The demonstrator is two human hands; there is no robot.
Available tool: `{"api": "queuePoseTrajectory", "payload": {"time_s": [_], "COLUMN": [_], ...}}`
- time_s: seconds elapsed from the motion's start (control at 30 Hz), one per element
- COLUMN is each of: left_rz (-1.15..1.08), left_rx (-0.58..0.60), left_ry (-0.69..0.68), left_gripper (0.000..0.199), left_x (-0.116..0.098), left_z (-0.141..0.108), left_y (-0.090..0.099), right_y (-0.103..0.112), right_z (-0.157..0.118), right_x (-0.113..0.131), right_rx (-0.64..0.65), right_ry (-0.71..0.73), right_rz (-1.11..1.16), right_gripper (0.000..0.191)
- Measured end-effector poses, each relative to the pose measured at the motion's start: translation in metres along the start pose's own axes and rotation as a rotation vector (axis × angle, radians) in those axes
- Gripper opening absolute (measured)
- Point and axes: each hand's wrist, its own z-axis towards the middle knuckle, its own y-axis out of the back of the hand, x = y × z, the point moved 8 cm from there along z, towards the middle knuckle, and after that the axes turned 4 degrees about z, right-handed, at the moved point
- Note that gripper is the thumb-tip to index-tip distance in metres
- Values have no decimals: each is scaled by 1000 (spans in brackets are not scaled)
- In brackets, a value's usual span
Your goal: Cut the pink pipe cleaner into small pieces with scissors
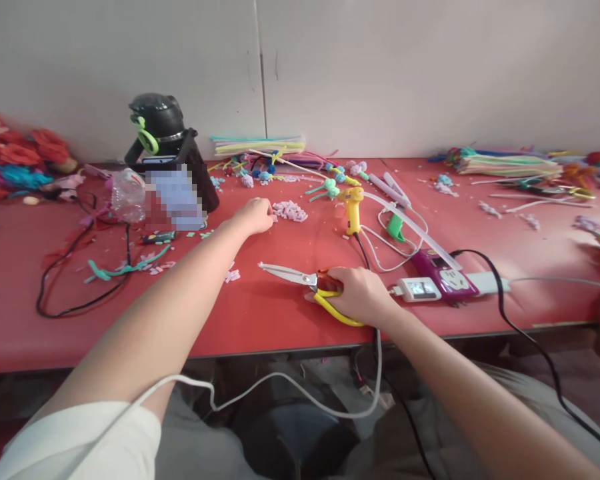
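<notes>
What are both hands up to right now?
Left hand: beside the lilac pieces; whether it holds any can't be told.
Right hand: closed, holding scissors.

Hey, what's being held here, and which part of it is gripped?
Scissors, held by their orange and yellow handles in the right hand. The left hand is beside a pile of lilac pieces; whether it holds one cannot be told.

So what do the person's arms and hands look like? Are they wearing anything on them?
The left arm has a short white sleeve near the top, with a thin white cable running across it. The right arm is bare as far as we see. No glove or watch shows on the left hand or right hand.
</notes>
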Motion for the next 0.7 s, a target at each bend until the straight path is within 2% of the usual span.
{"api": "queuePoseTrajectory", "payload": {"time_s": [0.33, 0.7], "left_rz": [0, -164], "left_rx": [-37, -104], "left_ry": [-4, 29], "left_gripper": [6, 11], "left_x": [-7, -7], "left_z": [-5, -19], "left_y": [-2, 14], "right_y": [1, -1], "right_z": [-1, 0], "right_x": [-1, -3], "right_rx": [-10, -11], "right_ry": [-3, 0], "right_rz": [16, -6], "right_gripper": [53, 52]}}
